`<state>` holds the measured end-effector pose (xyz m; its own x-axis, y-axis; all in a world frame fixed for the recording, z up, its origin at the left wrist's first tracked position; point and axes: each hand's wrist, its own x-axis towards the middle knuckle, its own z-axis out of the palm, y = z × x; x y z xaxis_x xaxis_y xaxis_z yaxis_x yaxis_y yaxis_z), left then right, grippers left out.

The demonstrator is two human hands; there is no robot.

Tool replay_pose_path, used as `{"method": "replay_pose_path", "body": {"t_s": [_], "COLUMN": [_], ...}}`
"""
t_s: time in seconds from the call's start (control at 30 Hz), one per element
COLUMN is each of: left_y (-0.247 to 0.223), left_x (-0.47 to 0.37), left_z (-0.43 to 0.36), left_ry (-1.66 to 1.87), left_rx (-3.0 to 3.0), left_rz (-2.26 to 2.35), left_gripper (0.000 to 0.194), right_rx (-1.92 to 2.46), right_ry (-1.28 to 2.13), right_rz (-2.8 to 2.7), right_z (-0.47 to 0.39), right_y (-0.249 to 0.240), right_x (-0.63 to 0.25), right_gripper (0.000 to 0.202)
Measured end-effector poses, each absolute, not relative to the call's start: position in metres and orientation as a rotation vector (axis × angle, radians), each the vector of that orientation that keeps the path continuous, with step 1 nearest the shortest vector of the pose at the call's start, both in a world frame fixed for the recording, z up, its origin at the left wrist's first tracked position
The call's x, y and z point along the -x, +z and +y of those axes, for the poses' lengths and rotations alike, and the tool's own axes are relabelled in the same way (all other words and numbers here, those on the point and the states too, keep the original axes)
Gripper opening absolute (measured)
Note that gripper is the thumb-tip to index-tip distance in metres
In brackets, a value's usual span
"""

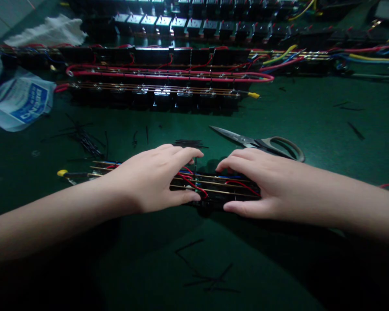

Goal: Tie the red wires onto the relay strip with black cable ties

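A long black strip [214,190] with brass bars and red and blue wires lies crosswise in front of me. My left hand [158,177] spans it left of the middle, thumb on the near edge and fingers over the far side. On the right part, my right hand [262,181] grips in the same way, its fingers curled over the far edge. A thin dark tie [195,166] stands up from the strip by my left fingertips. Just beyond my right hand rest scissors [246,140], blades pointing left. Small black ties [189,143] are bunched behind my left hand.
Similar black strips [162,97] with brass bars and red cable line the back. A printed plastic bag [22,99] lies at left, below a white cloth [52,31]. Loose black ties [87,142] are scattered on the green tabletop [327,129], with more ties [210,278] near me.
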<state>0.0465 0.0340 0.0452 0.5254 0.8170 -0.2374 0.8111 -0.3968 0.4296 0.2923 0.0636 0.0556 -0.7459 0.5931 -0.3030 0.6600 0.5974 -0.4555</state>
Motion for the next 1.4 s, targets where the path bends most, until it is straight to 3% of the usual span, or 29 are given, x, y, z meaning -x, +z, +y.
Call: {"method": "replay_pose_path", "body": {"t_s": [0.1, 0.17, 0.47, 0.7, 0.9, 1.1, 1.27, 1.4], "left_y": [0.045, 0.046, 0.047, 0.061, 0.060, 0.065, 0.069, 0.073], "left_x": [-0.043, -0.042, -0.045, -0.037, -0.033, -0.035, -0.048, -0.048], "left_z": [0.036, 0.036, 0.021, 0.021, 0.027, 0.015, 0.003, 0.001], "left_ry": [-0.026, -0.063, -0.015, 0.022, -0.365, -0.528, -0.638, -0.671], "left_rx": [-2.241, -2.247, -2.582, -2.833, -2.720, -2.612, -2.537, -2.551], "left_rz": [1.353, 1.335, 1.205, 1.037, 1.018, 1.254, 1.310, 1.237], "left_gripper": [0.094, 0.097, 0.090, 0.086, 0.079, 0.073, 0.065, 0.063], "right_rx": [-1.120, -1.159, -1.138, -0.996, -0.875, -1.042, -1.014, -0.890], "right_ry": [-0.798, -0.780, -0.701, 0.012, -0.160, -0.034, 0.051, -0.008], "right_rz": [2.602, 2.563, 2.595, 2.931, 2.913, 2.765, 2.750, 2.754], "right_z": [0.063, 0.063, 0.049, 0.026, 0.031, 0.012, -0.006, 0.002], "right_y": [0.059, 0.060, 0.059, 0.063, 0.064, 0.051, 0.046, 0.050], "right_x": [-0.295, -0.294, -0.287, -0.280, -0.284, -0.285, -0.283, -0.285], "right_gripper": [0.033, 0.029, 0.031, 0.047, 0.049, 0.070, 0.056, 0.057]}}
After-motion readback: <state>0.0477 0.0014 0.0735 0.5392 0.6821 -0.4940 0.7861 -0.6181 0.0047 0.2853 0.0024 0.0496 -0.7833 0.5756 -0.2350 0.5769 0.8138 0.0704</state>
